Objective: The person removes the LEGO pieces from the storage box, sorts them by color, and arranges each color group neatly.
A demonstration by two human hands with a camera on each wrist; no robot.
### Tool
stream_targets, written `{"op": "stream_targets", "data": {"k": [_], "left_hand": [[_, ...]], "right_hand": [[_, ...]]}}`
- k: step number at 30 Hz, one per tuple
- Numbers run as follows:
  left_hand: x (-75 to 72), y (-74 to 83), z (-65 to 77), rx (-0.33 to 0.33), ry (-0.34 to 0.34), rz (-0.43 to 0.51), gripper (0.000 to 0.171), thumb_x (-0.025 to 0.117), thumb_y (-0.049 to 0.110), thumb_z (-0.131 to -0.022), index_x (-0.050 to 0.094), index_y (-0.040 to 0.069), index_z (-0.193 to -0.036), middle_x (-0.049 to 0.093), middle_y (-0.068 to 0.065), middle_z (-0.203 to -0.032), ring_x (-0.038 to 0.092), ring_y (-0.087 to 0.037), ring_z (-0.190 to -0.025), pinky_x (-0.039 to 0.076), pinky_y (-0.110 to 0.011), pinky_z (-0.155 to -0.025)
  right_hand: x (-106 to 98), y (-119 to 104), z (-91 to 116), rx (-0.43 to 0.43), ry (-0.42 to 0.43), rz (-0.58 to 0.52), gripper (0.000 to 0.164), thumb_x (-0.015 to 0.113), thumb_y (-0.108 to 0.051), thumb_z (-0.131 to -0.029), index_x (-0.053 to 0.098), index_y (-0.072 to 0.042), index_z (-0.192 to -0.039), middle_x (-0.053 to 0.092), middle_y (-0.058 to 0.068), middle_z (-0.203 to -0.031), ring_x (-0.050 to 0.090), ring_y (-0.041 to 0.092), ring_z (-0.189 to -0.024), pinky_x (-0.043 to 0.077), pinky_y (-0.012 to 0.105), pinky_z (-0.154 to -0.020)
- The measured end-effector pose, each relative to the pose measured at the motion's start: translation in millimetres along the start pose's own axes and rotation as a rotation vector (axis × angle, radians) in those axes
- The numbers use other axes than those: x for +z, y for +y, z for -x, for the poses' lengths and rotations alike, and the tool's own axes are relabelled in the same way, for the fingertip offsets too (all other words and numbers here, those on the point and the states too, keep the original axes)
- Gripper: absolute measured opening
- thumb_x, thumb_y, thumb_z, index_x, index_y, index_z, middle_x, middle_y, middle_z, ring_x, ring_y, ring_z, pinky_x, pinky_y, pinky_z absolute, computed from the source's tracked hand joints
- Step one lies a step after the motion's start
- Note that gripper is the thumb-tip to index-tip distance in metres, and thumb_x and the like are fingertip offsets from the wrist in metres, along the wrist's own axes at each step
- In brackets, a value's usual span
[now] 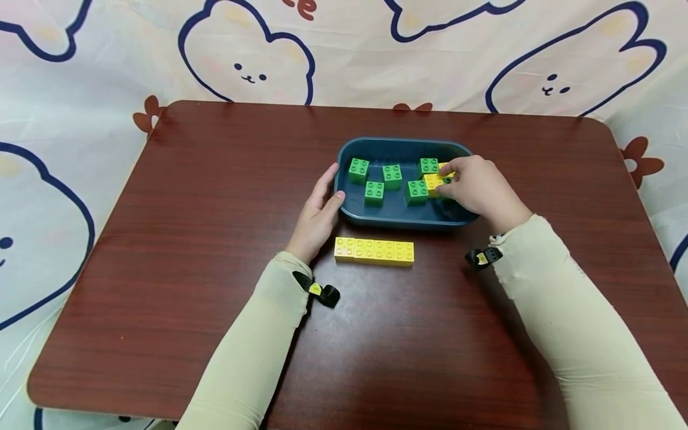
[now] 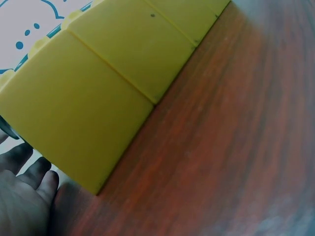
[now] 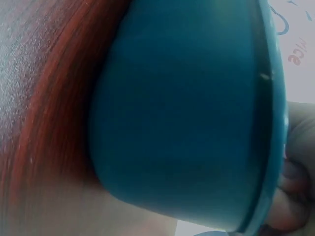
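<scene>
While the left hand [image 1: 316, 222] rests loosely against the tray [image 1: 384, 223], the right hand [image 1: 480, 186] touches a yellow brick [image 1: 432, 184] inside, whether pinched I cannot tell. Left of that grip, outside the tray, the yellow row [image 1: 374, 251] lies sideways, nearer the left hand.

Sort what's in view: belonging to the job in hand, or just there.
Job, apparently:
blue tray, left hand at its rim
yellow bricks inside, right hand at them
yellow brick row in front
green bricks inside, possibly

Just there:
table
printed cloth behind
</scene>
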State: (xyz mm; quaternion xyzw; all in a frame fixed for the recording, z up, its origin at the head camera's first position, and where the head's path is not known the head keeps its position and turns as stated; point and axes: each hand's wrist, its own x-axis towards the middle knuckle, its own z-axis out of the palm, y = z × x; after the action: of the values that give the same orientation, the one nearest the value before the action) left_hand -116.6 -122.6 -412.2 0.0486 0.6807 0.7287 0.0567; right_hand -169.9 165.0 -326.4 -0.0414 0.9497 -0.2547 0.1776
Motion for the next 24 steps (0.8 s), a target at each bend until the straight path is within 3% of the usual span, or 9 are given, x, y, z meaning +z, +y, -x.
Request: {"op": "stream_targets", "data": {"k": [3,11,24], "left_hand": [[0.4,-0.2,-0.3,-0.006,0.001,-0.003,0.054,0.047,0.018,-0.108,0.03,0.029,-0.159,0.027,0.011,-0.163,0.031,-0.007,-0.146,0.032,-0.033,-0.116],[1.1,1.2,-0.1,0.002,0.003,-0.007,0.054,0.046,0.018,-0.108,0.031,0.028,-0.158,0.027,0.011,-0.162,0.032,-0.008,-0.145,0.032,-0.033,-0.116],[-1.1,-2.0,-1.0,0.003,0.006,-0.018,0.053,0.047,0.02,-0.108,0.032,0.03,-0.158,0.028,0.013,-0.161,0.031,-0.006,-0.145,0.032,-0.033,-0.116]], "right_hand": [[2.0,-2.4,-0.4,0.018,-0.017,0.024,0.042,0.069,-0.027,-0.096,0.065,-0.003,-0.13,0.062,0.018,-0.103,0.055,0.031,-0.088,0.054,0.036,-0.07],[4.2,-2.3,-1.4,0.0,-0.007,0.045,0.042,0.071,-0.024,-0.094,0.063,-0.007,-0.131,0.061,0.016,-0.092,0.055,0.029,-0.08,0.049,0.037,-0.064],[9.7,-7.4,-7.7,-0.011,-0.033,0.124,0.045,0.072,-0.024,-0.093,0.06,-0.004,-0.132,0.065,0.017,-0.099,0.056,0.031,-0.086,0.051,0.043,-0.075]]}}
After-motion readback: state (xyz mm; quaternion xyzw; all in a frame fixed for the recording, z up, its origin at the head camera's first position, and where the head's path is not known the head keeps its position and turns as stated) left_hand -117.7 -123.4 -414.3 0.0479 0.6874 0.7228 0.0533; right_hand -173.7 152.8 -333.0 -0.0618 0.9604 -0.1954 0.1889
